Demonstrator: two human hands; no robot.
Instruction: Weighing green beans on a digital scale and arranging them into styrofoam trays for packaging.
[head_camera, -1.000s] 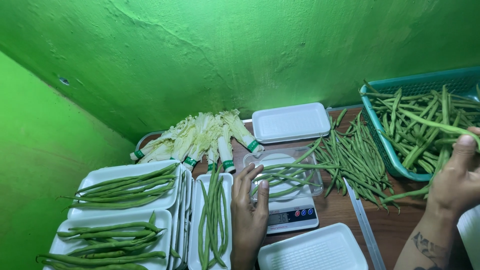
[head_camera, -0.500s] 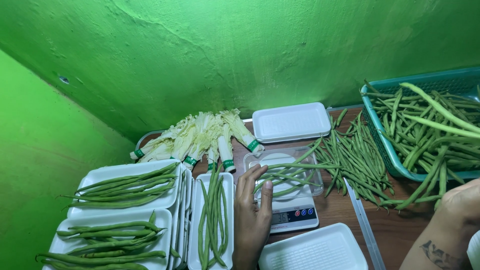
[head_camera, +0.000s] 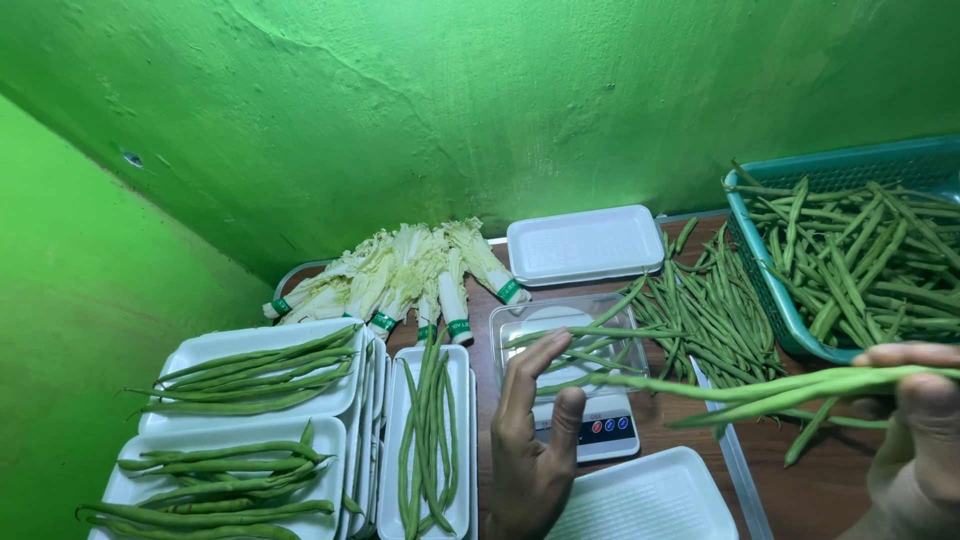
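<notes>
gripping a small bunch of long green beans (head_camera: 790, 388), the right hand (head_camera: 915, 430) sits at the lower right edge of the view, fingers curled shut around the stalk ends. the beans lie nearly level, their long axis running left to right, with the free tips pointing left over the clear plastic tray (head_camera: 560, 335) that rests on the small white kitchen scale (head_camera: 595, 430). a few beans already lie in that tray.

the left hand (head_camera: 530, 450) stands open beside the scale, fingers straight and pointing up toward the tray, holding nothing (its thumb is just next to the scale's front edge).

left of it, a narrow white foam tray with beans laid lengthwise (head_camera: 430, 440) points away from the camera, and two wider white foam trays (head_camera: 255, 375) hold beans lying crosswise. behind them a row of pale cabbage heads with green band labels near their stems (head_camera: 400, 275) leans against the green wall (head_camera: 450, 110). an empty white foam tray (head_camera: 585, 243) sits at the back, another (head_camera: 650, 500) at the front. loose beans (head_camera: 710, 315) are heaped on the brown table (head_camera: 820, 490), and a teal plastic basket (head_camera: 790, 320) at right is full of more.
</notes>
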